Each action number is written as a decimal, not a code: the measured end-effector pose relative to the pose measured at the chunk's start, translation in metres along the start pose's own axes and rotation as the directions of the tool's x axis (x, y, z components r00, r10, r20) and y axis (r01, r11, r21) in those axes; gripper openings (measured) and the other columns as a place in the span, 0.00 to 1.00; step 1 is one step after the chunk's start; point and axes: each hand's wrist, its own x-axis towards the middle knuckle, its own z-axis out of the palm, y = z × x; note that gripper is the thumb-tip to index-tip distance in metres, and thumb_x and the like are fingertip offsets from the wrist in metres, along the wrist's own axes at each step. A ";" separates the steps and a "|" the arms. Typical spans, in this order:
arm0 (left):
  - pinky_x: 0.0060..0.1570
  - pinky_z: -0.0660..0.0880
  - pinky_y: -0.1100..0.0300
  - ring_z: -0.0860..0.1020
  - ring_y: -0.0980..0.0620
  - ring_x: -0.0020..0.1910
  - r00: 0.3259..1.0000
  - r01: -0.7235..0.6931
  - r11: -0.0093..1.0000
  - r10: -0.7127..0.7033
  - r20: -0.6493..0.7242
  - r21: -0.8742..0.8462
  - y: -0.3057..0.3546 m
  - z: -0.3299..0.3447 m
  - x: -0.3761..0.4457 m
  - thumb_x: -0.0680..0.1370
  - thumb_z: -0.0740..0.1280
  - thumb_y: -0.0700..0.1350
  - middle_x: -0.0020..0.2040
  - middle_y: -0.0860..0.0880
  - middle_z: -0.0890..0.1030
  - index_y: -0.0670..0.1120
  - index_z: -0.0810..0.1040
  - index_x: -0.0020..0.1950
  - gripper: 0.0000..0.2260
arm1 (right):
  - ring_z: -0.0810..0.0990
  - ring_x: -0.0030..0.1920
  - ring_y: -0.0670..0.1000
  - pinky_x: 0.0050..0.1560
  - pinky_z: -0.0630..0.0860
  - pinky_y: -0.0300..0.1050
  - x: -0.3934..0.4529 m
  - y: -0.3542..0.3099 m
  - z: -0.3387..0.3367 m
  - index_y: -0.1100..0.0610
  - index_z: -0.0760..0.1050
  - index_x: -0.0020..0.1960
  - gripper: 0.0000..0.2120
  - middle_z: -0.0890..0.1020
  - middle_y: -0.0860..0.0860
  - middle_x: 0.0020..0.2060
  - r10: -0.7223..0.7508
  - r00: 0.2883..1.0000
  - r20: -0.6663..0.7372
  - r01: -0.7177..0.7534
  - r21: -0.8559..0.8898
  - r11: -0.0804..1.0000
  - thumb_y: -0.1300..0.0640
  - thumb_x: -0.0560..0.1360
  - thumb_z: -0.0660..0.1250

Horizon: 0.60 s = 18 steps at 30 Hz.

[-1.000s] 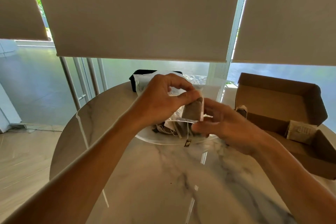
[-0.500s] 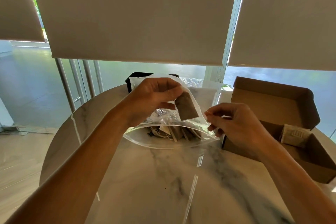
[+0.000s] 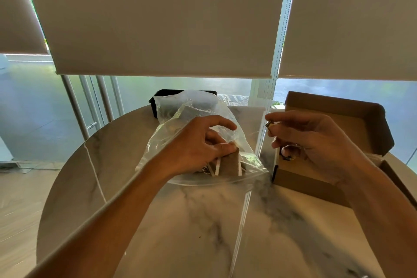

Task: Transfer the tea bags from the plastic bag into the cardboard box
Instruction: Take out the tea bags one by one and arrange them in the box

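writing: none we can read
left hand [image 3: 198,146]: we pinch a tea bag [image 3: 230,163] inside the plastic bag [image 3: 203,106]
right hand [image 3: 309,142]: we pinch a small tag [image 3: 269,124] over the cardboard box [image 3: 334,106]

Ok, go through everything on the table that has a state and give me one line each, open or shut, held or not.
plastic bag: mouth open, lying on the table.
cardboard box: lid open, upright.
left hand: inside the bag's mouth, gripping a tea bag.
tea bag: held at the bag's mouth, not yet out.
right hand: over the box, pinching a small tag.
tag: between thumb and forefinger.
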 end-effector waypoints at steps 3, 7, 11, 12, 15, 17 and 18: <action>0.48 0.79 0.48 0.83 0.50 0.38 0.999 -0.013 1.000 0.011 -0.048 -0.024 -0.005 0.006 0.002 0.72 0.73 0.46 0.39 0.51 0.85 0.56 0.77 0.57 0.15 | 0.82 0.36 0.48 0.36 0.77 0.36 -0.004 0.000 0.015 0.50 0.80 0.56 0.15 0.85 0.52 0.38 -0.010 0.992 0.123 0.034 -0.195 0.980 0.61 0.70 0.71; 0.47 0.80 0.49 0.83 0.53 0.41 0.995 -0.074 0.996 0.071 -0.073 -0.041 -0.006 0.015 0.002 0.74 0.71 0.45 0.39 0.51 0.85 0.55 0.76 0.59 0.15 | 0.83 0.37 0.43 0.40 0.76 0.33 -0.002 0.008 0.034 0.49 0.77 0.61 0.20 0.85 0.47 0.36 0.006 0.994 0.107 0.040 -0.420 0.906 0.58 0.70 0.73; 0.40 0.79 0.51 0.82 0.53 0.35 0.988 -0.121 0.992 0.117 -0.097 -0.043 -0.007 0.020 0.003 0.76 0.67 0.43 0.36 0.51 0.84 0.55 0.75 0.58 0.12 | 0.83 0.41 0.45 0.42 0.78 0.33 0.000 0.012 0.038 0.48 0.81 0.53 0.10 0.84 0.45 0.38 -0.039 0.998 0.058 0.061 -0.457 0.888 0.56 0.72 0.72; 0.40 0.79 0.50 0.82 0.51 0.34 0.989 -0.119 0.992 0.115 -0.095 -0.039 -0.007 0.020 0.003 0.77 0.66 0.43 0.36 0.50 0.84 0.55 0.75 0.57 0.11 | 0.82 0.41 0.46 0.42 0.79 0.35 0.000 0.012 0.038 0.47 0.81 0.49 0.07 0.84 0.46 0.38 -0.052 0.997 0.049 0.069 -0.459 0.886 0.56 0.72 0.72; 0.45 0.80 0.53 0.82 0.55 0.40 0.985 -0.128 0.992 0.125 -0.114 -0.014 -0.007 0.015 0.002 0.76 0.67 0.44 0.39 0.52 0.84 0.54 0.76 0.52 0.07 | 0.81 0.41 0.47 0.43 0.79 0.39 0.002 0.010 0.029 0.48 0.82 0.44 0.03 0.84 0.47 0.38 -0.076 0.997 0.010 0.072 -0.465 0.883 0.55 0.71 0.72; 0.48 0.78 0.57 0.80 0.59 0.45 0.976 -0.158 0.973 0.180 -0.124 0.169 -0.011 0.006 0.001 0.73 0.71 0.47 0.46 0.57 0.82 0.55 0.78 0.46 0.05 | 0.81 0.38 0.44 0.38 0.77 0.35 0.004 0.005 0.013 0.48 0.81 0.44 0.04 0.84 0.45 0.37 -0.102 0.992 -0.071 0.063 -0.422 0.905 0.57 0.71 0.73; 0.50 0.76 0.57 0.78 0.61 0.48 0.972 -0.169 0.944 0.207 -0.109 0.283 -0.015 0.001 -0.001 0.71 0.73 0.49 0.49 0.60 0.81 0.56 0.79 0.44 0.05 | 0.81 0.37 0.42 0.36 0.76 0.33 0.005 0.003 0.003 0.48 0.81 0.44 0.05 0.84 0.44 0.36 -0.122 0.985 -0.125 0.061 -0.404 0.913 0.57 0.71 0.73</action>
